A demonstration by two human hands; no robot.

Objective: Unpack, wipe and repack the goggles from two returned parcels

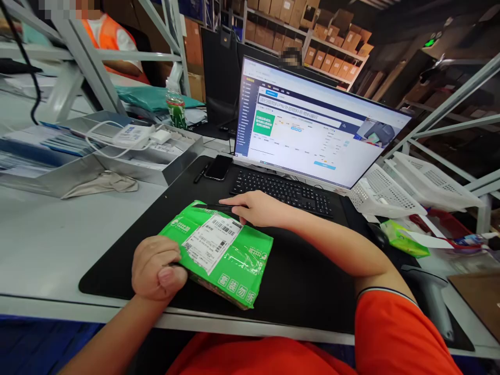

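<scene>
A flat green parcel (pixel 242 263) with white lettering and glossy tape lies on the black desk mat (pixel 308 281). On its top is a white shipping label (pixel 213 242) with barcodes. My left hand (pixel 158 268) is closed at the parcel's near left side, its fingers curled against the edge. My right hand (pixel 260 208) grips a slim black utility knife (pixel 213 207), with the index finger stretched along it. The knife points left across the parcel's far edge; whether its tip cuts into the parcel I cannot tell.
Behind the parcel are a keyboard (pixel 281 190), a phone (pixel 217 167) and a lit monitor (pixel 312 130). Grey trays (pixel 172 169) with papers stand left. A barcode scanner (pixel 433 299) and white baskets (pixel 386 190) are right. A person in an orange vest (pixel 109 36) sits beyond the frame.
</scene>
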